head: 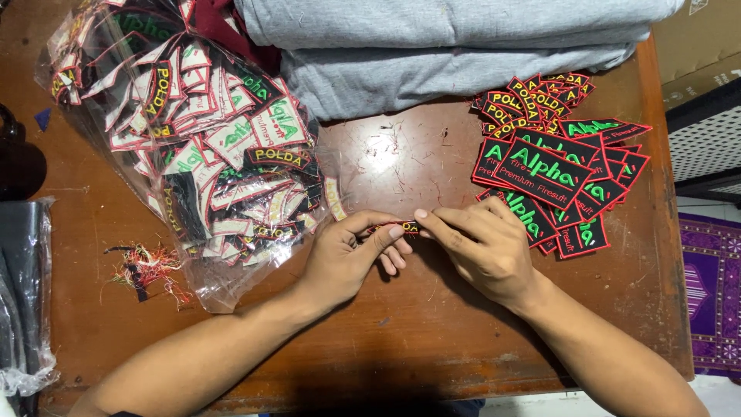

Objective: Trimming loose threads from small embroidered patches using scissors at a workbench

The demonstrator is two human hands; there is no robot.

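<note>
My left hand (351,255) and my right hand (478,247) meet near the middle of a brown wooden table (417,332). Together they pinch a small black embroidered patch (407,227) with red edging, mostly hidden by the fingers. Just right of my right hand lies a pile of black patches (556,174) with green lettering and red borders. At the pile's far end sit smaller curved black patches (532,100) with yellow lettering. Left of my left hand lies a clear plastic bag (193,147) stuffed with several patches, many showing white backs.
Folded grey fabric (448,46) lies along the far side of the table. A tuft of red and mixed thread scraps (147,270) sits near the bag's lower left. Dark plastic-wrapped items (23,293) stand at the left edge. A purple patterned mat (710,293) lies on the floor at right.
</note>
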